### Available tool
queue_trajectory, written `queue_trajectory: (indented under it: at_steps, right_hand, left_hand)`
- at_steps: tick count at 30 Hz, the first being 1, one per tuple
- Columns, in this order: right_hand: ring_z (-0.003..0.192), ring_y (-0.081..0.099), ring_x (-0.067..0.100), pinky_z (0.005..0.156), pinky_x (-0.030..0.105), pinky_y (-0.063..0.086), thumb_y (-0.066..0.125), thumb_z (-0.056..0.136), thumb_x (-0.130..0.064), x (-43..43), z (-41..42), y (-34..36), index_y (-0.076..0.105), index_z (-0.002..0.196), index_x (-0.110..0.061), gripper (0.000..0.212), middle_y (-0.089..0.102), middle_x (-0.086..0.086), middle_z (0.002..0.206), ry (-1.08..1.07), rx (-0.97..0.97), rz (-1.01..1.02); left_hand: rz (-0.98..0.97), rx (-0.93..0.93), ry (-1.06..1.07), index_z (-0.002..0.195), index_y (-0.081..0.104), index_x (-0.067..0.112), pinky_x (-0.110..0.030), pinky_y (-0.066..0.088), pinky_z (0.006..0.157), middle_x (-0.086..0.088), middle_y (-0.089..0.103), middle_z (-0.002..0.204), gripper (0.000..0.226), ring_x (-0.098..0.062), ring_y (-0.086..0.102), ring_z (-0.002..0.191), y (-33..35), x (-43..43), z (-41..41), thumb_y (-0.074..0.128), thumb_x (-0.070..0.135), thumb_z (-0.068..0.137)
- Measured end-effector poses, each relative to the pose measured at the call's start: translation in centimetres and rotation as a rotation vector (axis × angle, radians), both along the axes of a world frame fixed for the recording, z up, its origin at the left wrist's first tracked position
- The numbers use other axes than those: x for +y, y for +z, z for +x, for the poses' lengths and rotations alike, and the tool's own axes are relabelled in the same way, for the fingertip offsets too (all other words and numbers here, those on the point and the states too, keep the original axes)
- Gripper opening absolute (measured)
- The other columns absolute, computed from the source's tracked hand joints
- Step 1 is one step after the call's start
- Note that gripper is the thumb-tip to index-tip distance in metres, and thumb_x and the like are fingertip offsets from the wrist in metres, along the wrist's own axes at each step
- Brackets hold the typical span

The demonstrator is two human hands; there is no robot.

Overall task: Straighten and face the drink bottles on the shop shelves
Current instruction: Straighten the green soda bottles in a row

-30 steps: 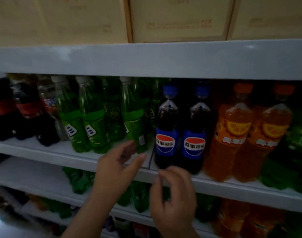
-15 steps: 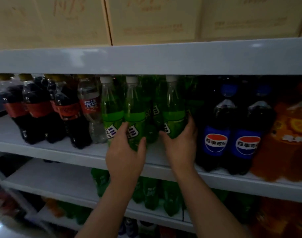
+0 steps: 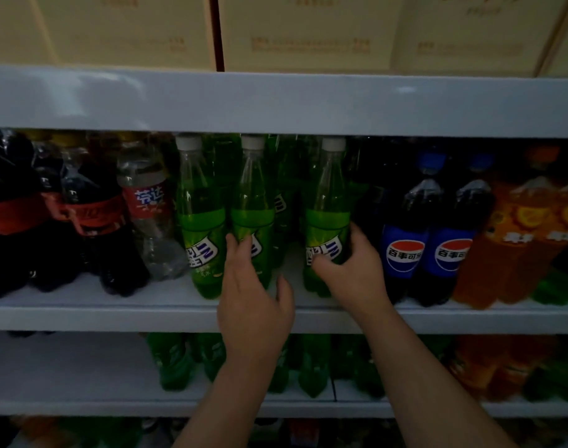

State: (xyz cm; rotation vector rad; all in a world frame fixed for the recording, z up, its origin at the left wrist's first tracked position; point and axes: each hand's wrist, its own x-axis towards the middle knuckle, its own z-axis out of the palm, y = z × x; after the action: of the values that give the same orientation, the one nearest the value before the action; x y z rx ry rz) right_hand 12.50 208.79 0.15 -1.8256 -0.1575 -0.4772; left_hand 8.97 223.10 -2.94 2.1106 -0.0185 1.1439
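Facing green soda bottles [image 3: 327, 218]
Left hand [image 3: 255, 302], right hand [image 3: 355, 270]: fingers wrapped round one each; hasty twisting may topple the neighbouring bottle [image 3: 198, 221].

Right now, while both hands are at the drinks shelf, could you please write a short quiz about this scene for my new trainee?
1. True or false: the right hand grips an orange bottle.
2. What stands directly to the right of the green bottles? A) red-label colas B) blue-label colas C) cartons
3. Fill in: of the three front green bottles, the left hand holds the ___ one.
Key: 1 false, it grips the right green bottle; 2 B; 3 middle.
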Motion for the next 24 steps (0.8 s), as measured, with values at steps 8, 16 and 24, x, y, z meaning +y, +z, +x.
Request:
queue_trajectory:
  at_steps: [8, 16, 24]
  right_hand:
    - [0.084, 0.06, -0.009, 0.065, 0.006, 0.046, 0.072, 0.074, -0.017, 1.0, -0.3, -0.8, 0.046, 0.119, -0.037, 0.056, 0.063, -0.026, 0.093, 0.027, 0.006, 0.104]
    - [0.091, 0.055, -0.007, 0.068, 0.005, 0.041, 0.079, 0.072, -0.028, 1.6, -0.6, -1.6, 0.043, 0.13, -0.024, 0.068, 0.058, -0.015, 0.104, -0.061, 0.05, 0.02]
    - [0.112, 0.052, 0.007, 0.094, 0.026, 0.046, 0.073, 0.079, -0.018, 2.2, -2.1, -1.1, 0.037, 0.139, -0.022, 0.07, 0.055, -0.004, 0.125, -0.141, -0.072, -0.054]
  left_hand:
    - [0.068, 0.073, 0.113, 0.146, 0.023, 0.012, -0.042, 0.051, 0.085, -0.018, 0.034, 0.15, 0.083, -0.031, 0.047, 0.128, 0.7, -0.6, 1.0, 0.072, 0.026, 0.081]
    - [0.075, 0.139, 0.135, 0.15, 0.017, 0.01, -0.046, 0.052, 0.08, -0.019, 0.044, 0.143, 0.092, -0.034, 0.051, 0.122, 1.0, -0.3, 1.5, 0.075, 0.022, 0.079]
    - [0.04, 0.138, 0.024, 0.152, 0.006, 0.025, -0.038, 0.047, 0.085, -0.01, 0.045, 0.139, 0.103, -0.025, 0.049, 0.121, 1.1, -0.5, 1.6, 0.075, 0.033, 0.077]
